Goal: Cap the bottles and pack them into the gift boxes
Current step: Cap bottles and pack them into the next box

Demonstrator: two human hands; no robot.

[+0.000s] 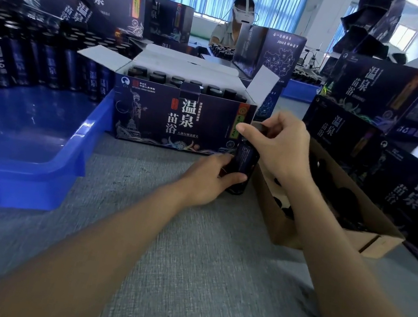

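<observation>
A dark bottle (244,161) stands upright on the grey table, just right of the open dark-blue gift box (178,120). My left hand (207,180) grips the bottle's lower body. My right hand (278,144) curls over the bottle's top, fingers around the black cap (263,128), which is mostly hidden. The gift box holds several capped bottles (184,83) in rows, its white flaps folded open.
A blue plastic tray (26,146) at the left holds several bottles (26,58) at its far end. A cardboard box of black caps (337,203) sits at the right. Stacked gift boxes (392,99) stand at right and back. Another person (231,25) works opposite.
</observation>
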